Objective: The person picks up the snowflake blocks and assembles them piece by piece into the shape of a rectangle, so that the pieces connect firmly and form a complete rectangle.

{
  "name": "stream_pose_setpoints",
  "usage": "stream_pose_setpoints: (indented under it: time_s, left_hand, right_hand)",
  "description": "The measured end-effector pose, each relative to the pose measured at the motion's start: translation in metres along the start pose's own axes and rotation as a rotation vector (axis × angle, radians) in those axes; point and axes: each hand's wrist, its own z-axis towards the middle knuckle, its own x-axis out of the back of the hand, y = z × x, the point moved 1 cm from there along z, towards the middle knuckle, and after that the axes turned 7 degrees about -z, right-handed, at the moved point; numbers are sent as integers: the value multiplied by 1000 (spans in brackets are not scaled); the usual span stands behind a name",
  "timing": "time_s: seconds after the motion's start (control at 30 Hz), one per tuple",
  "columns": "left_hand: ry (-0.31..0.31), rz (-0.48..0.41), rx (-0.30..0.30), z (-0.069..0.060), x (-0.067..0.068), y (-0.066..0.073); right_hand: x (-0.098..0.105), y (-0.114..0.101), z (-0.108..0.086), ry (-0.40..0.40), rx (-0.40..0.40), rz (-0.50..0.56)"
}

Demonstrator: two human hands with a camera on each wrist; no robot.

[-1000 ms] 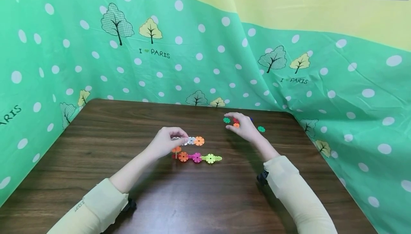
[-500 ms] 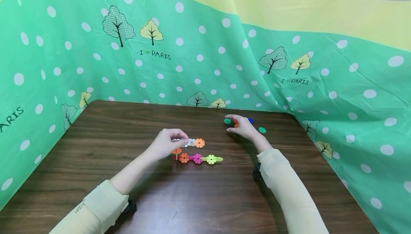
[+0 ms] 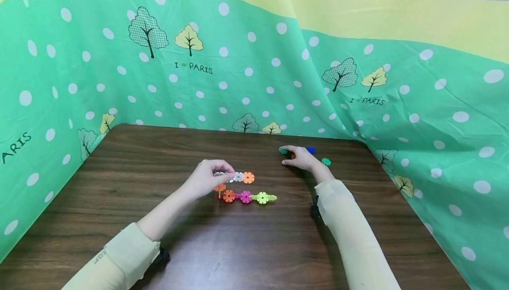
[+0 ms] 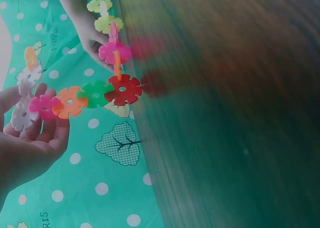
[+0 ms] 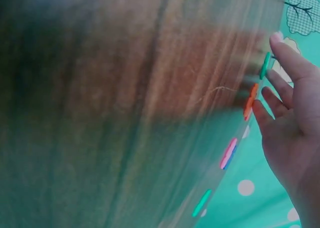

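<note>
My left hand [image 3: 208, 178] pinches the white end of a chain of joined flower-shaped discs. From it the chain runs through a pink disc [image 4: 45, 107], an orange disc [image 4: 70, 102], a green disc [image 4: 94, 94] and a red disc [image 4: 123, 89], then back through pink to yellow-green discs [image 3: 262, 198]. White and orange discs [image 3: 248, 177] extend right of the fingers. My right hand [image 3: 304, 159] is over the loose discs at the back right, fingers spread around a green disc [image 5: 265, 66]; contact is unclear. An orange disc [image 5: 251, 101] lies by its other fingers.
A blue disc [image 3: 311, 150] and another green disc [image 3: 326, 161] lie beyond and right of my right hand. A pink disc [image 5: 228, 153] rests near them. Patterned cloth [image 3: 222, 69] hangs behind the brown table [image 3: 246, 246].
My right hand has shifted slightly, its fingers lowering over the green disc, and the blue disc beyond has come more into view. My left hand still pinches the chain.
</note>
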Motion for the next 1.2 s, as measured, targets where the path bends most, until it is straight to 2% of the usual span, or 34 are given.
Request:
stream_pose_setpoints:
  time_s: [0.23, 0.5, 0.97, 1.2]
  left_hand:
    - [-4, 3, 2, 0, 0, 0]
    - [-9, -7, 10, -1, -1, 0]
    - [16, -24, -6, -1, -2, -6]
    - [16, -48, -29, -2, -2, -5]
  right_hand:
    - [-1, 3, -1, 21, -7, -18]
    - [-2, 0, -4, 47, 13, 21]
    - [-9, -10, -8, 28, 51, 14]
    - [-7, -12, -8, 2, 9, -5]
